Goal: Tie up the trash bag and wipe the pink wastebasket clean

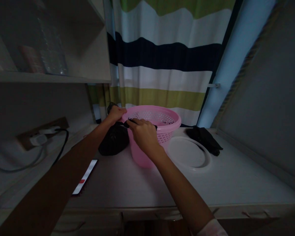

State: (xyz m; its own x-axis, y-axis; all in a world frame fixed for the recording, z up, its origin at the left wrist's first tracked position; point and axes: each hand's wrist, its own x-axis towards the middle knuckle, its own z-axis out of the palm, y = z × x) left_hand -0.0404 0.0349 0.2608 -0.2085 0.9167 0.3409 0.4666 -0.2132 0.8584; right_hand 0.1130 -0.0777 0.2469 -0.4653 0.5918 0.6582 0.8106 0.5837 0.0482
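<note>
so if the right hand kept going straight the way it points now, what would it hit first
Probably the left hand, at the left rim of the pink basket, up and left of the right hand; depth is unclear.

The left hand touches the left rim of a round pink perforated plastic basket; the right hand grasps thin black material at the near rim. A round white rimmed disc lies beside a folded black bundle.
</note>
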